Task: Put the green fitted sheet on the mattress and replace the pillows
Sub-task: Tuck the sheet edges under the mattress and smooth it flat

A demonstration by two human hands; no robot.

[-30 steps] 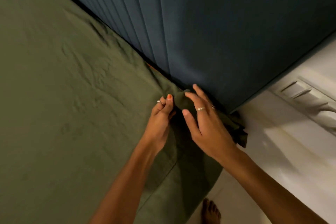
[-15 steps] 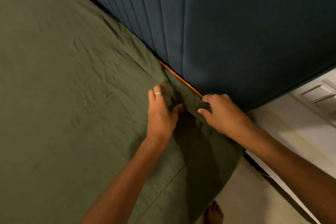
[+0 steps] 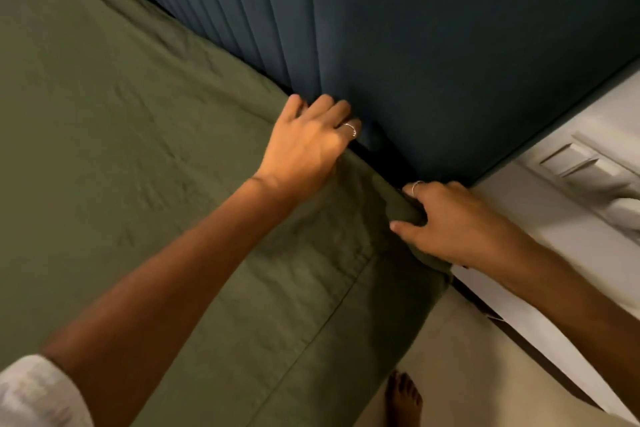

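Two hands at the head corner of the bed. Dark blue padded headboard (image 3: 433, 45) with vertical channels stands right against the mattress edge, leaving only a narrow dark gap that the sheet edge runs along; it blocks the far side of the corner. Pale wall (image 3: 554, 218) to the right with a white switch plate (image 3: 581, 163), slightly blurred. Pale floor (image 3: 467, 357) below, one bare foot (image 3: 403, 399) near the bottom edge beside the bed. Green fitted sheet (image 3: 121, 149) covers the mattress top, wrinkled, with a seam line running diagonally toward the corner; the side panel hangs over the near edge. No pillows in view. Left hand (image 3: 308, 142) lies palm down on the sheet at the headboard line, fingers (image 3: 323, 106) bent over the edge into the gap, tips hidden, ring on one finger; cannot tell whether it grips cloth or just presses. Left forearm stretches diagonally across the sheet, white sleeve (image 3: 34, 392) at the bottom left corner. Right hand (image 3: 453, 222) sits at the very corner, thumb and curled fingers bunching a fold of the sheet, knuckles up, ring visible, wrist coming in from the lower right along the wall side.
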